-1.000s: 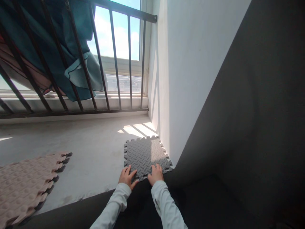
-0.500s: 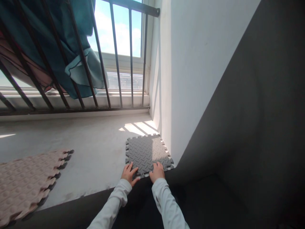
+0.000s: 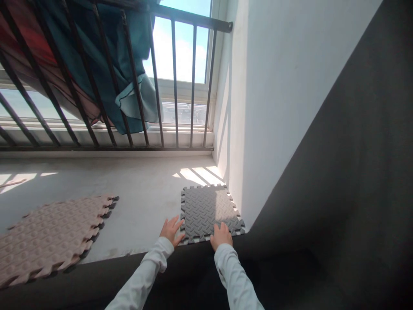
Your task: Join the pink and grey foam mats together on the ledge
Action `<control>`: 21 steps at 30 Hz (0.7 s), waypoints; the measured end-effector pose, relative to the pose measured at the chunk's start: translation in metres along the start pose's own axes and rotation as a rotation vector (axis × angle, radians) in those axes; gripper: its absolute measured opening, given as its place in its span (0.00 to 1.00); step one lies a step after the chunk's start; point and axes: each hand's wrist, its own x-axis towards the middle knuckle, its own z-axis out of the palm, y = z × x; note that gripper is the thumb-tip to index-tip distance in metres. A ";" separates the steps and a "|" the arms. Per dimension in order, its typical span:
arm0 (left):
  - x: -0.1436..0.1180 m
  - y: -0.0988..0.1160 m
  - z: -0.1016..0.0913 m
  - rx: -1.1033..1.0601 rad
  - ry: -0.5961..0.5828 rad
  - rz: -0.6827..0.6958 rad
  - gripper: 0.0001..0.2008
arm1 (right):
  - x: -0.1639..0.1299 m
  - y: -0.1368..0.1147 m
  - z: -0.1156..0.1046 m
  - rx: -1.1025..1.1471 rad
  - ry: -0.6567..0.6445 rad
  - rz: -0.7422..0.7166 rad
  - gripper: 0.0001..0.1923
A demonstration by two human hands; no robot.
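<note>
A grey interlocking foam mat tile [image 3: 201,211] with a ridged pattern and toothed edges lies flat on the sill, close to the wall corner. My left hand [image 3: 171,231] is at the tile's near left corner, fingers spread, holding nothing; whether its fingertips touch the edge I cannot tell. On the tile's near edge rests my right hand [image 3: 222,235], its fingers lying on top and nothing gripped. Farther left on the same sill are pinkish-beige foam mats [image 3: 61,232] with a raised dot pattern and dark layers showing under the toothed edge.
Dark metal bars [image 3: 176,82] stand along the window behind the sill [image 3: 142,215]. Teal and reddish cloth [image 3: 129,73] hangs behind the bars. A white wall [image 3: 277,94] rises on the right. Below the sill's front edge it is dark.
My left hand has slid left off the grey tile to its corner, fingers spreading. My right hand stays on the near edge. The view has shifted left, showing more of the beige mats.
</note>
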 end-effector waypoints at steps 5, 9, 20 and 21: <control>-0.051 -0.115 -0.060 0.220 -0.089 -0.400 0.26 | 0.001 -0.001 0.002 -0.067 0.006 -0.009 0.21; -0.108 -0.180 -0.098 0.369 -0.184 -0.728 0.31 | 0.003 -0.003 0.007 -0.111 0.016 -0.018 0.20; -0.142 -0.203 -0.124 0.346 -0.226 -0.711 0.20 | 0.007 -0.008 0.021 -0.201 0.096 -0.023 0.15; -0.141 -0.205 -0.126 0.332 -0.227 -0.704 0.19 | 0.007 -0.007 0.022 -0.209 0.098 -0.025 0.15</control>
